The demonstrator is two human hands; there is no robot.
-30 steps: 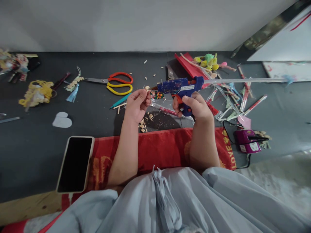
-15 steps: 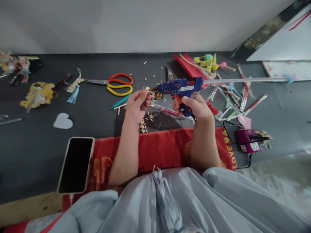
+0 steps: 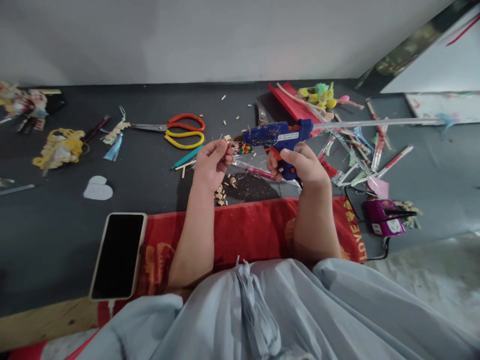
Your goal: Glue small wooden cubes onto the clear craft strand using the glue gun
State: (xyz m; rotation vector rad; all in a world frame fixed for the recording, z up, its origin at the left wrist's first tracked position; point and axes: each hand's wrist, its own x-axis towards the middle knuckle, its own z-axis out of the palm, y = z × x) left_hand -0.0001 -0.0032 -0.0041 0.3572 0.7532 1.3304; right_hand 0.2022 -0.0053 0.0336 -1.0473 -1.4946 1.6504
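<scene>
My right hand (image 3: 300, 164) is wrapped around the handle of a blue glue gun (image 3: 264, 135), its fingers by the orange trigger. A long clear glue stick (image 3: 375, 122) sticks out of the gun's rear to the right. The nozzle points left and meets a small pale wooden piece (image 3: 227, 138) at the fingertips of my left hand (image 3: 213, 162), which is closed in a pinch. Whether the nozzle touches the piece I cannot tell. Below the hands lie several small cut wooden bits (image 3: 221, 196).
Scissors (image 3: 185, 131) with red and yellow handles and a teal pen (image 3: 187, 157) lie to the left. A phone (image 3: 118, 255) rests by a red towel (image 3: 243, 225). Yellow yarn (image 3: 62, 147), a paper heart (image 3: 97, 188), wrapped sticks (image 3: 380, 145) and a purple box (image 3: 384, 216) lie around.
Hands, glue gun and wooden piece hold almost the same position. Only a very slight shift of the whole view shows.
</scene>
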